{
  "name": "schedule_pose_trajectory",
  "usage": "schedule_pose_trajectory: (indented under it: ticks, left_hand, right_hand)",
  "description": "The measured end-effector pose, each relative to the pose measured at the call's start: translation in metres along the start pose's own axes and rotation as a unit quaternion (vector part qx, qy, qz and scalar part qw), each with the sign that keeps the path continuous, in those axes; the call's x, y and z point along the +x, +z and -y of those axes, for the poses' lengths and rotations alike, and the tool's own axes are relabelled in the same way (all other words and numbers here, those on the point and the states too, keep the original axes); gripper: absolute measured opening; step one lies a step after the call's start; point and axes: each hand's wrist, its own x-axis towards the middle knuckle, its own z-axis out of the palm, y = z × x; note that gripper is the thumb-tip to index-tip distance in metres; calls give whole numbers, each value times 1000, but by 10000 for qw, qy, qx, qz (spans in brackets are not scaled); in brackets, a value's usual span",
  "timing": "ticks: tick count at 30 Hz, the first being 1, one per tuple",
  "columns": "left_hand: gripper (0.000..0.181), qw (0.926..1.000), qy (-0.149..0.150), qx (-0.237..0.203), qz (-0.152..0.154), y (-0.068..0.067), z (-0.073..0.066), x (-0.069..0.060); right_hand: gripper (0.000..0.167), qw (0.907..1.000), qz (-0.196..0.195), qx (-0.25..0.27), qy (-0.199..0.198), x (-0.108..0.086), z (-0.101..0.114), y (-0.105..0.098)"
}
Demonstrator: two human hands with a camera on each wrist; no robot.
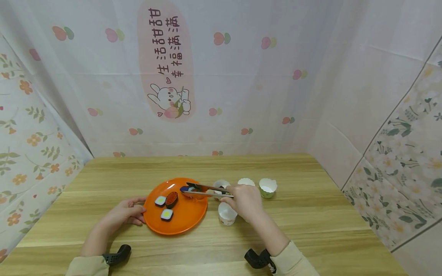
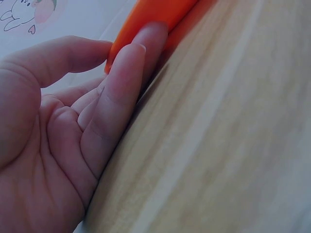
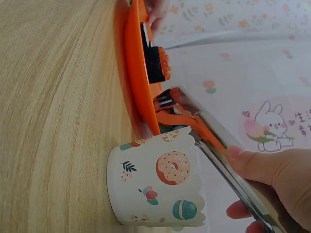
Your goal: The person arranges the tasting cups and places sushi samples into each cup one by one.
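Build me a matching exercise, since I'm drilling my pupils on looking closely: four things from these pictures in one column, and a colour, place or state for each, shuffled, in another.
Column one:
1. Plate
2. Tongs
3. Left hand
4. Table

Column two:
A. held in the right hand
B. wood-grained and flat
C. orange and round
D. gripping the plate's edge

Right pairs: 1-C, 2-A, 3-D, 4-B.

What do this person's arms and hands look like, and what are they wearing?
The left hand and right hand are bare, without gloves. Both forearms end in beige sleeves, and near each cuff sits a black, bent, tube-like device.
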Motion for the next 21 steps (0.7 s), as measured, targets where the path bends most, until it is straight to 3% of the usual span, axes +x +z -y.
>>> schedule_pose_trajectory:
  ticks: [21]
  left_hand:
    - [63, 10000, 43, -19, 5, 1, -1, 0]
  right_hand:
    - [31, 9997, 85, 203, 62, -1, -3, -9]
